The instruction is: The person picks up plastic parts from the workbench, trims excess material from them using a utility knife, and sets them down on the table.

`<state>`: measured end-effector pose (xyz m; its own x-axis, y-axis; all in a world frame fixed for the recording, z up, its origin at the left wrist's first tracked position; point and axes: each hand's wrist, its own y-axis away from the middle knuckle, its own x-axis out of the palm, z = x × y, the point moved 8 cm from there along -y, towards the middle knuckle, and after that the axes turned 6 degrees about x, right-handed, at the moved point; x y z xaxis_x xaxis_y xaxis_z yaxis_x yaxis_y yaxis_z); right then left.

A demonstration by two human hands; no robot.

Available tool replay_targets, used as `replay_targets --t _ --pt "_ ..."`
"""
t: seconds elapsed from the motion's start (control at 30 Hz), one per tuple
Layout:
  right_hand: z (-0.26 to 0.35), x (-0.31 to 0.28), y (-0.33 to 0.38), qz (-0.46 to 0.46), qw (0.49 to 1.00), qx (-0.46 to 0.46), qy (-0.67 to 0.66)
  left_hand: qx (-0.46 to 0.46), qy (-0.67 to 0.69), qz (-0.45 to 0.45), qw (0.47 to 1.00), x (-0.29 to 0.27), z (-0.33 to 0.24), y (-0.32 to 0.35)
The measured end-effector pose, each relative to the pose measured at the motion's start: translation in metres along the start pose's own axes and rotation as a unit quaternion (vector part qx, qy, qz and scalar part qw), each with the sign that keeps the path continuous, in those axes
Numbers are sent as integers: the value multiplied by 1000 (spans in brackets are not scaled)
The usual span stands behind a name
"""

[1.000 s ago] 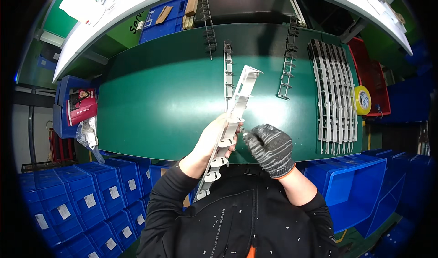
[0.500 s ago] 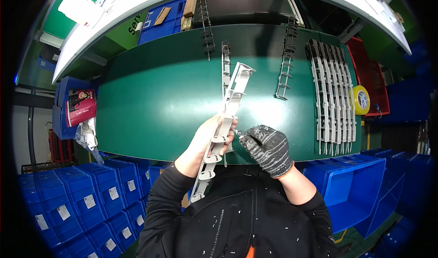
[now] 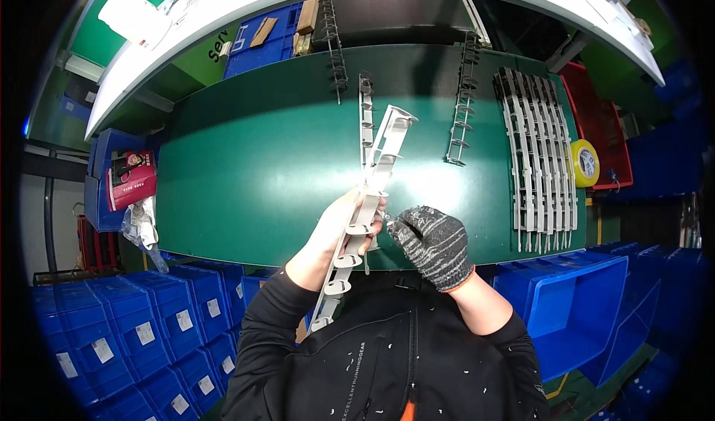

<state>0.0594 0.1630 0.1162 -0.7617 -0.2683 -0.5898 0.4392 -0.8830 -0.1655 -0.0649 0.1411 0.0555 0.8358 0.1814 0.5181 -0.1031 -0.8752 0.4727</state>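
My bare left hand (image 3: 328,230) is wrapped around the middle of a long light-grey plastic strip (image 3: 389,139) with rounded tabs along it. The strip is raised at a slant, its lower end close to my jacket and its upper end over the table. Just right of the strip, my right hand (image 3: 441,251), in a grey striped knit glove, is closed with thumb and forefinger together. A tiny thing shows at those fingertips, too small to name. Behind the held strip, another tabbed strip (image 3: 366,112) lies on the green table (image 3: 238,175).
More tabbed strips lie farther off, one at the far middle (image 3: 334,52) and one right of centre (image 3: 463,101). A row of strips (image 3: 538,160) sits at the right beside a yellow tape roll (image 3: 586,163). Blue crates (image 3: 175,313) stand at left, an open blue bin (image 3: 573,309) at right.
The whole view has shifted slightly. Both hands and the held strip keep nearly the same positions.
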Motion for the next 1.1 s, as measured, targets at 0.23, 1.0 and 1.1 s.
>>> replay_targets --t 0.23,1.0,1.1 --pt "-6 -2 -3 5 999 53 -1 17 -5 27 999 -5 -1 2" --pt "-1 -11 -11 -41 994 -43 96 172 -213 -4 962 -6 -20 3" --pt "-14 18 -3 246 932 25 -263 244 -343 4 907 -10 -21 -3"
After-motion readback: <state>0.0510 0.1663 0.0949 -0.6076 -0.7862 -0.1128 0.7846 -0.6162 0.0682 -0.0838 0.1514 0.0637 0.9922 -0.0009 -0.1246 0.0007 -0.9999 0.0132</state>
